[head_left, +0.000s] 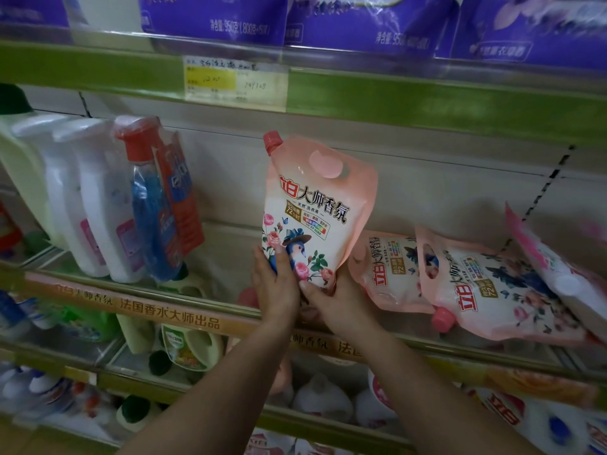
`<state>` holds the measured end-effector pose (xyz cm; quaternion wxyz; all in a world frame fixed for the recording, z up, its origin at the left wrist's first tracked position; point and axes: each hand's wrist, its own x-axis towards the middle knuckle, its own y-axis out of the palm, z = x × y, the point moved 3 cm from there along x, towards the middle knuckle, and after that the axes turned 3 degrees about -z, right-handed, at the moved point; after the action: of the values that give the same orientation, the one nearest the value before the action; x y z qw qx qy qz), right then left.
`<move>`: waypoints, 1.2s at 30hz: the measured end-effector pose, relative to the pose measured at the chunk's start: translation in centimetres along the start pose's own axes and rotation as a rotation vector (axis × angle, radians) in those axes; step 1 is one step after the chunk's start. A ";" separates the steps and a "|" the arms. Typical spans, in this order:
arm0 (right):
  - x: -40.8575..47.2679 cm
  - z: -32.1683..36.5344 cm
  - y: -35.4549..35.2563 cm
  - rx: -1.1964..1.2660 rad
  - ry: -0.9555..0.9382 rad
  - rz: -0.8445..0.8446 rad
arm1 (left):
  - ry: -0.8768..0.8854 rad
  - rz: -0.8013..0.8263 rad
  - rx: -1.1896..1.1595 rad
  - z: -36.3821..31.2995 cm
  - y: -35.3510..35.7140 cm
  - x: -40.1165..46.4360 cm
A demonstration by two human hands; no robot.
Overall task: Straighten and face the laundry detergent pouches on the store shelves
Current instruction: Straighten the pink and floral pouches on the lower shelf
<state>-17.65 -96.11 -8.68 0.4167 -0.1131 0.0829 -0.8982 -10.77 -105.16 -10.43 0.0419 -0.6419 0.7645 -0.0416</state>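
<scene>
A pink detergent pouch (312, 205) with a red cap stands upright on the middle shelf, its printed front facing me. My left hand (274, 285) presses flat against its lower left front. My right hand (331, 297) grips its bottom right corner, thumb on the front. Right of it, two more pink pouches lie tipped over: one (387, 267) on its side behind, another (492, 290) flat with its red cap pointing down. A further pink pouch (555, 267) leans at the far right.
White and blue spray bottles (108, 198) stand at the left of the same shelf (184, 315). Purple pouches (368, 21) fill the shelf above, over a green rail with a price tag (235, 82). Lower shelves hold several more bottles and pouches.
</scene>
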 end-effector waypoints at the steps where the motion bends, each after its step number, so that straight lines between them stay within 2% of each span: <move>1: 0.0 0.0 0.0 -0.021 0.003 -0.004 | -0.009 0.007 -0.006 0.0 0.1 -0.1; 10: -0.4 -0.1 -0.2 -0.165 -0.029 -0.043 | -0.049 0.069 -0.005 -0.2 0.2 0.0; 21: -0.8 -0.3 -0.9 -0.129 0.074 -0.022 | -0.027 0.004 0.014 0.2 -0.2 -1.0; 27: -0.6 -0.6 -2.9 -0.240 0.122 -0.036 | -0.037 -0.075 -0.061 0.7 -0.7 -2.7; 31: -0.5 -0.6 -5.0 -0.175 0.144 -0.152 | 0.093 -0.131 -0.150 0.0 -1.0 -5.2; 36: -0.4 -0.1 -7.2 -0.153 0.088 -0.277 | 0.361 0.019 -0.249 -1.4 -0.8 -9.4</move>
<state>-22.72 -91.18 -7.03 0.2749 -0.1156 0.1526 -0.9422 -8.56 -95.97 -8.85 -0.1748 -0.6172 0.7647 -0.0605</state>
